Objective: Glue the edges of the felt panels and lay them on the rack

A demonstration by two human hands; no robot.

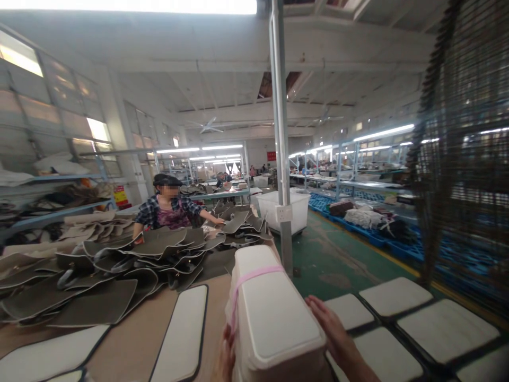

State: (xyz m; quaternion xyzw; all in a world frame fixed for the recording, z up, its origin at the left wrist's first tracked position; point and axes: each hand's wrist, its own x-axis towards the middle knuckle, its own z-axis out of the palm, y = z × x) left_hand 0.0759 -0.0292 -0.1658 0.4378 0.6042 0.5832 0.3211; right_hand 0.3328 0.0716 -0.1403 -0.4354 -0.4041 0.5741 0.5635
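A tall stack of cream-white rounded panels (278, 313), bound with a pink strap (258, 274), stands in front of me at the table's edge. My left hand (226, 354) presses against its left side below the strap, its fingers partly hidden. Along the right side lies my right hand (334, 331), fingers stretched forward and the palm against the stack, so that the bundle is held between both hands. Left of it, a single cream panel with a dark border (182, 334) rests on the brown tabletop (135, 339).
Dark grey-green padded pieces (99, 300) are heaped on the left, with a co-worker (169, 204) reaching over them. More cream panels (447, 329) lie at lower right. A metal post (283, 159) with a socket and a white bin (296, 212) stand ahead. Dark netting (461, 132) hangs right.
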